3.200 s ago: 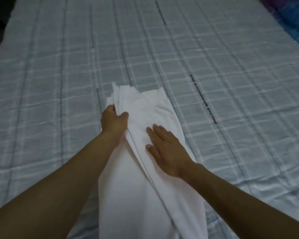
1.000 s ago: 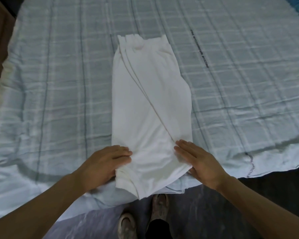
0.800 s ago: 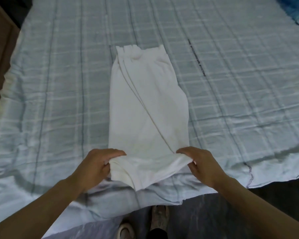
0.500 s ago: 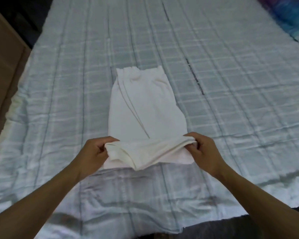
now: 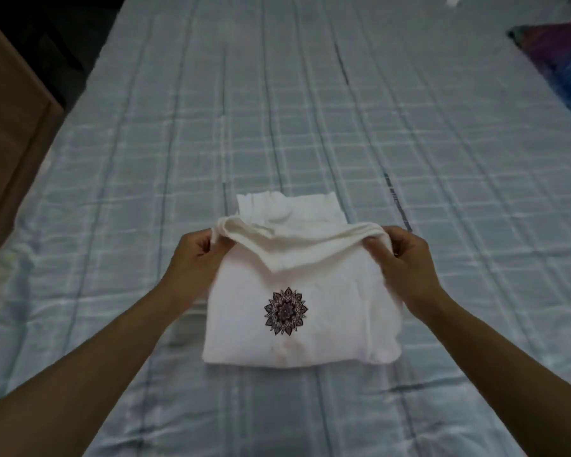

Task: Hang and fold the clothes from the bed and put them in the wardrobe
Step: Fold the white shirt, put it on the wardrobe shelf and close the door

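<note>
A bed [image 5: 310, 94] covered by a pale blue checked sheet is seen, with wide bare fabric left on every side of the white garment [image 5: 327, 324], which is laid near the bed's near edge. The garment's folded-over edge is lifted, pinched at its left corner by the left hand [image 5: 195, 258] and at its right corner by the right hand [image 5: 406, 262]. A dark mandala print [image 5: 285, 311] is shown below the fold.

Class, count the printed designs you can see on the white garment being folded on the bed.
1: a dark mandala print on the white garment's upturned front; folds may hide others.
</note>
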Tool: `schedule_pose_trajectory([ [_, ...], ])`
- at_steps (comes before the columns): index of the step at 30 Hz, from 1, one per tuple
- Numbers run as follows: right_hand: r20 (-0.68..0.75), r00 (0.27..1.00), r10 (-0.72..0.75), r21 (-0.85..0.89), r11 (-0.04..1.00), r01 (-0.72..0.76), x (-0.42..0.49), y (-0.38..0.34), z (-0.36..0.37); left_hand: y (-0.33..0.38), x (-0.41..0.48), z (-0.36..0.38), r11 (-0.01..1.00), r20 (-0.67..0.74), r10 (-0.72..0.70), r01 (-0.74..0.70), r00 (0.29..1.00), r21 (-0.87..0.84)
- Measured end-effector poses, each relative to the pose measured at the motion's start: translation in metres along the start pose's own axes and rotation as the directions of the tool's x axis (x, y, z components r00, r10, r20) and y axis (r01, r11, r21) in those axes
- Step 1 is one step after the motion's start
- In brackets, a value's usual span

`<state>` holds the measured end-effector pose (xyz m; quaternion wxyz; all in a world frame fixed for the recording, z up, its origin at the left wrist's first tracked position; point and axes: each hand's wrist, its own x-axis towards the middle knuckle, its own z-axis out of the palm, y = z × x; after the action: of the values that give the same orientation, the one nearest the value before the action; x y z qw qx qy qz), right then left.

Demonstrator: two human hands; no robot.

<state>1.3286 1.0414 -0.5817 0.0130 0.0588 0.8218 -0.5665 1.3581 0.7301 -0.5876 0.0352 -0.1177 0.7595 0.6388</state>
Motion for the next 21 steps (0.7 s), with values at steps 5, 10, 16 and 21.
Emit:
schedule_pose_trajectory([
  [5,-0.008,0.958,0.286,-0.043,0.957,-0.286,0.073,0.026,0.028,-0.046,0.087,0.017,0.956,-0.220,-0.177,0.220,0.959,0.191],
  [10,0.015,0.932,0.362,-0.222,0.910,-0.350,0.082,0.044,0.039,-0.066,0.099,0.024,0.930,-0.295,-0.116,0.208,0.949,0.304],
  [16,-0.013,0.981,0.193,-0.004,0.981,-0.193,0.092,0.033,0.036,-0.049,0.101,0.010,0.978,-0.381,0.013,0.067,0.924,0.196],
  [21,0.058,0.930,0.363,-0.242,0.909,-0.340,0.106,0.041,0.043,-0.044,0.108,0.011,0.906,-0.354,-0.067,0.206,0.933,0.371],
])
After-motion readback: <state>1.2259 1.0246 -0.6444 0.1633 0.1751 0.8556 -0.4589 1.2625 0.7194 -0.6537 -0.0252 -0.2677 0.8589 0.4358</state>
